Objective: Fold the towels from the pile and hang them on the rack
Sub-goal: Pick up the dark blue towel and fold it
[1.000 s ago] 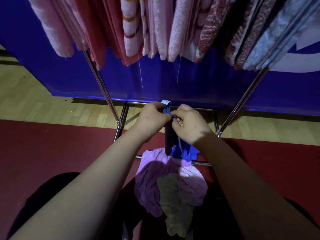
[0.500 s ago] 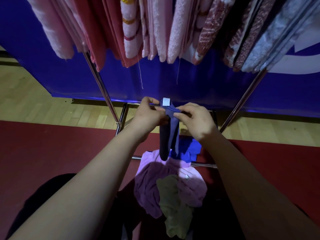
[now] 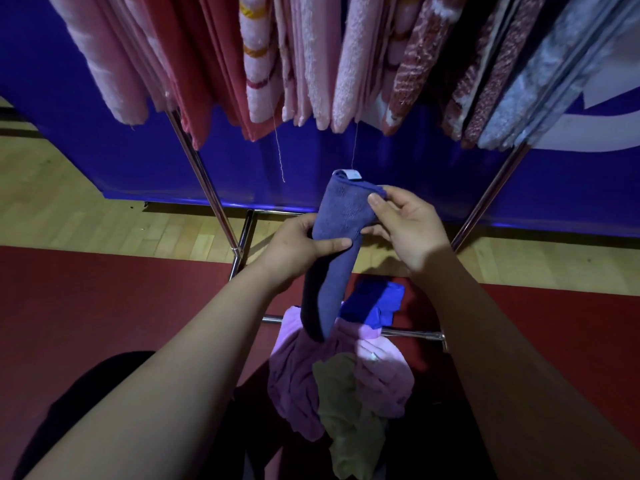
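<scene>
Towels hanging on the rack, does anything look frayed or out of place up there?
Yes, two loose threads dangle below the hems: a long thread under the white terry towel with yellow and red stripes, and a thinner thread under the pale pink terry towel. Both suggest fraying.

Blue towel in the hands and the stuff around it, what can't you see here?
Head view:
1. Top bar of the rack: cut off by the upper edge; only the lower ends of the hanging towels show.
2. The tag on the blue towel: too small to read.
3. Fingers of the left hand and right hand behind that towel: hidden by it.
4. Far part of the pile: covered by the dangling towel, and dim.
</scene>
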### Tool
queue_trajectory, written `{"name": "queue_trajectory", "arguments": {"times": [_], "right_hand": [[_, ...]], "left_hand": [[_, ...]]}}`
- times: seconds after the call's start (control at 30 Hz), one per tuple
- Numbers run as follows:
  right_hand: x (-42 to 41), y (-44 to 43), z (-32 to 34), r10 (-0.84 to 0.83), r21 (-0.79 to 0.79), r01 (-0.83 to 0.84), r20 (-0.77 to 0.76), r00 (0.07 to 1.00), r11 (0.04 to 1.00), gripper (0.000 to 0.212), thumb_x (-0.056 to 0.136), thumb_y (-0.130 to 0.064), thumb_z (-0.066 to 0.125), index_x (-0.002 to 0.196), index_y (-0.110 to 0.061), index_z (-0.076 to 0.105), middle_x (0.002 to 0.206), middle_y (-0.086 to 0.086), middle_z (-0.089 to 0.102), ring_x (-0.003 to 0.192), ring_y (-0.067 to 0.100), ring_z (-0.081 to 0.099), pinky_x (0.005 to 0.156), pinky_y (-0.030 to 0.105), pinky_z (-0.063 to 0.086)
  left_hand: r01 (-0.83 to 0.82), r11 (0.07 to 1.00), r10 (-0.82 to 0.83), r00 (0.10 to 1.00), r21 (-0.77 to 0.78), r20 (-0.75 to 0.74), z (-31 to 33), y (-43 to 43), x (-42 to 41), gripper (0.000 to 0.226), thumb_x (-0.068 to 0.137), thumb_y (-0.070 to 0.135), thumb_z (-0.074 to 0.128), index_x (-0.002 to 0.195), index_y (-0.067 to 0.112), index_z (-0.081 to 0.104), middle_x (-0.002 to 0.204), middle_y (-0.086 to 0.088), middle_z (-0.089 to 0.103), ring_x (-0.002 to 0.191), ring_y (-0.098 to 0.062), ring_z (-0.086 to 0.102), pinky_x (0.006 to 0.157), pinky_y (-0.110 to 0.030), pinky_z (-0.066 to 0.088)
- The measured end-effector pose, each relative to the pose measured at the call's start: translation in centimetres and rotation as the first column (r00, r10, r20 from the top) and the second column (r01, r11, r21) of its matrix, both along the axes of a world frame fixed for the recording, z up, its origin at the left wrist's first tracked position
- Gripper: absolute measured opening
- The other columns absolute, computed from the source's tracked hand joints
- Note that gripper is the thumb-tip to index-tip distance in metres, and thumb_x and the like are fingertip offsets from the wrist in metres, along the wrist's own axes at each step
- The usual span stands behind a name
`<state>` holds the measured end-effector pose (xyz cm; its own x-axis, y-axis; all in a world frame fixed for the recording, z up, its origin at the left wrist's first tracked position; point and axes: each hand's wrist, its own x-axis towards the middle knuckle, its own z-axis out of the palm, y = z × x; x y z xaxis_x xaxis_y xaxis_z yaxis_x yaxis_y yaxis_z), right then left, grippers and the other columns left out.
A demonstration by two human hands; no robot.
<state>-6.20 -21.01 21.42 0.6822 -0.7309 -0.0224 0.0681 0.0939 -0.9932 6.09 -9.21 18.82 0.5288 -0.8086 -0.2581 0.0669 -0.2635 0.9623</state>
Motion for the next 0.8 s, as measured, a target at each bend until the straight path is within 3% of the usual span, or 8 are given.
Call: {"name": "queue_trajectory", "arguments": {"times": [0.07, 0.17, 0.27, 0.3, 0.4, 0.53, 0.7, 0.8], "right_hand": [[0.0, -0.2, -0.2, 0.016, -0.002, -0.016, -0.018, 1.0, 1.0, 0.016, 0.1, -0.008, 0.048, 0.109, -0.011, 0.061, 0.099, 0.006, 0.067, 0.086, 0.013, 0.063, 0.066, 0.02, 0.055], [-0.1, -0.2, -1.0, 0.117, -0.113, -0.142, -0.205, 0.972, 0.983, 0.019, 0.102, -0.008, 0.044, 0.109, -0.012, 0.061, 0.095, 0.002, 0.066, 0.083, 0.008, 0.061, 0.07, 0.02, 0.05], [0.2, 0.6, -1.9, 0.256, -0.043, -0.282, -0.308, 0.916, 0.958, 0.023, 0.101, 0.002, 0.04, 0.112, -0.009, 0.056, 0.092, -0.002, 0.063, 0.073, -0.009, 0.06, 0.069, 0.01, 0.043], [0.3, 1.0, -2.2, 0.297, -0.026, -0.323, -0.329, 0.897, 0.946, 0.025, 0.1, 0.004, 0.039, 0.116, -0.008, 0.055, 0.097, -0.001, 0.064, 0.078, -0.009, 0.061, 0.071, 0.008, 0.044], [0.7, 1.3, -3.3, 0.336, -0.037, -0.378, -0.383, 0.86, 0.925, 0.028, 0.099, 0.003, 0.04, 0.12, -0.008, 0.056, 0.114, 0.006, 0.064, 0.103, 0.012, 0.061, 0.088, 0.022, 0.047], [1.0, 1.9, -3.5, 0.281, -0.092, -0.359, -0.457, 0.844, 0.929, 0.027, 0.1, -0.005, 0.042, 0.121, -0.009, 0.057, 0.119, 0.01, 0.065, 0.112, 0.022, 0.061, 0.1, 0.038, 0.047], [0.0, 2.8, -1.8, 0.242, -0.11, -0.325, -0.457, 0.856, 0.94, 0.028, 0.102, -0.012, 0.042, 0.124, -0.009, 0.059, 0.119, 0.005, 0.066, 0.108, 0.015, 0.062, 0.091, 0.029, 0.047], [-1.1, 3.4, -0.2, 0.254, -0.096, -0.321, -0.421, 0.871, 0.942, 0.022, 0.103, -0.013, 0.045, 0.116, -0.011, 0.063, 0.111, -0.002, 0.068, 0.099, 0.004, 0.064, 0.083, 0.017, 0.049]], "left_hand": [[-0.013, 1.0, 0.013, 1.0, -0.023, 0.005, 0.1, 0.0, -0.1, 0.029, 0.077, 0.006, 0.079, 0.104, 0.001, 0.07, 0.098, -0.009, 0.075, 0.082, -0.013, 0.07, 0.076, -0.026, 0.058], [-0.034, 0.998, 0.034, 0.999, -0.052, -0.005, 0.3, 0.0, -0.2, 0.027, 0.079, 0.005, 0.077, 0.105, 0.001, 0.069, 0.096, -0.007, 0.075, 0.082, -0.012, 0.07, 0.075, -0.024, 0.058], [-0.082, 0.994, 0.08, 0.996, -0.07, -0.026, 0.3, -0.1, 0.0, 0.029, 0.081, 0.007, 0.076, 0.108, 0.0, 0.068, 0.1, -0.01, 0.075, 0.087, -0.016, 0.071, 0.081, -0.03, 0.058], [-0.102, 0.992, 0.1, 0.994, -0.072, -0.037, 0.3, -0.2, 0.1, 0.029, 0.081, 0.009, 0.076, 0.108, 0.001, 0.068, 0.1, -0.011, 0.075, 0.088, -0.017, 0.071, 0.081, -0.031, 0.059], [-0.175, 0.982, 0.172, 0.984, -0.068, -0.049, 0.3, -0.3, 0.2, 0.026, 0.081, 0.014, 0.078, 0.103, 0.005, 0.07, 0.097, -0.008, 0.076, 0.088, -0.02, 0.072, 0.081, -0.034, 0.059], [-0.257, 0.966, 0.252, 0.962, -0.03, -0.107, 0.4, -0.3, -0.1, 0.029, 0.079, 0.021, 0.08, 0.102, 0.006, 0.07, 0.093, -0.007, 0.076, 0.085, -0.021, 0.073, 0.076, -0.034, 0.06], [-0.266, 0.963, 0.249, 0.94, -0.041, -0.234, 1.7, 0.1, -0.5, 0.034, 0.082, 0.018, 0.078, 0.109, 0.001, 0.067, 0.1, -0.012, 0.075, 0.095, -0.029, 0.072, 0.083, -0.039, 0.06], [-0.192, 0.981, 0.185, 0.968, -0.029, -0.169, 2.7, 0.8, -0.3, 0.041, 0.078, 0.026, 0.081, 0.111, 0.005, 0.068, 0.103, -0.009, 0.075, 0.097, -0.027, 0.072, 0.088, -0.044, 0.058]]}}
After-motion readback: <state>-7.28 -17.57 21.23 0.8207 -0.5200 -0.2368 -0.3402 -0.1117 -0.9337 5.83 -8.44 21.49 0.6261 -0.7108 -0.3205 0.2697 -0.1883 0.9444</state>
